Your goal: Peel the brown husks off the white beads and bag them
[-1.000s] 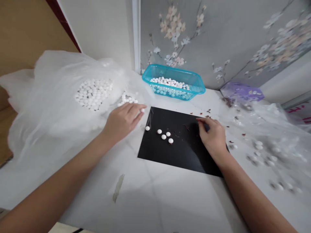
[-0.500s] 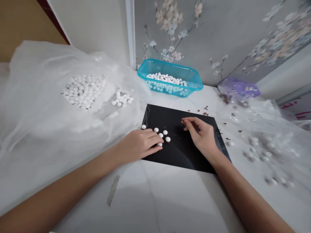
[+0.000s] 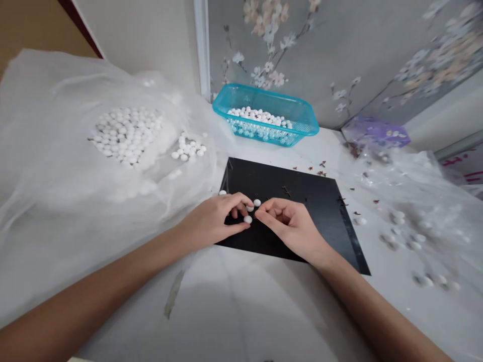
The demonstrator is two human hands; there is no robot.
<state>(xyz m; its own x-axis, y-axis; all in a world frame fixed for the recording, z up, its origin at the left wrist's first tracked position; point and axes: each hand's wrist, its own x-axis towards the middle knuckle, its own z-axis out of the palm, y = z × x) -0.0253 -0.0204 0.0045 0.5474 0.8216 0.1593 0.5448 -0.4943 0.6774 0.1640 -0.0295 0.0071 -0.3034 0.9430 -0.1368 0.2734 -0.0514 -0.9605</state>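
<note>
Both hands are meeting over the near left part of the flat black square mat (image 3: 302,201) lying on the white table (image 3: 245,311). The left hand (image 3: 215,223) is curling its fingers down among the small white round beads (image 3: 257,202), and its thumb and fingertips are closing on one bead (image 3: 247,219) at the mat's near edge; the grip is looking pinched on it, though only lightly. The right hand (image 3: 290,226) is bringing its thumb and forefinger together just beside that bead; whether anything is between them, I cannot tell, since the tips are too small to read.

Behind the mat, a turquoise plastic basket (image 3: 302,113) is holding more of the white beads. To the left, a crumpled translucent white plastic bag (image 3: 56,166) is carrying a large heap of beads (image 3: 124,133) and a smaller cluster (image 3: 188,150). Tiny dark star-shaped bits (image 3: 320,172) are lying scattered past the mat, and a purple bag (image 3: 373,136) is sitting at the far right.

As I judge it, the beads are smooth and rounded, so a light pinch could squirt one out sideways, and it could roll off the mat. The fingers crowding together could also nudge the loose neighbours apart.
</note>
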